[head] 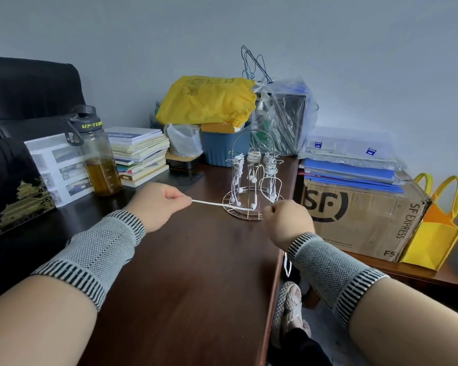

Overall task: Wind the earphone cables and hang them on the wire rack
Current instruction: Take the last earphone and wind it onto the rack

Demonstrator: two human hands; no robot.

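Observation:
A white earphone cable (217,203) is stretched taut between my two hands above the dark wooden desk (185,273). My left hand (160,204) pinches its left end with curled fingers. My right hand (288,220) pinches the right end, just in front of the wire rack's round base. The wire rack (253,178) stands upright behind the cable. Three wound white earphone bundles (254,157) hang on its upper hooks, with earbuds dangling down to the base.
A water bottle (97,154) and stacked books (139,154) stand at the left. A blue bin (222,146), yellow bag and plastic bags crowd the back. An SF cardboard box (360,215) sits right of the desk edge, with a yellow tote (434,233) beside it.

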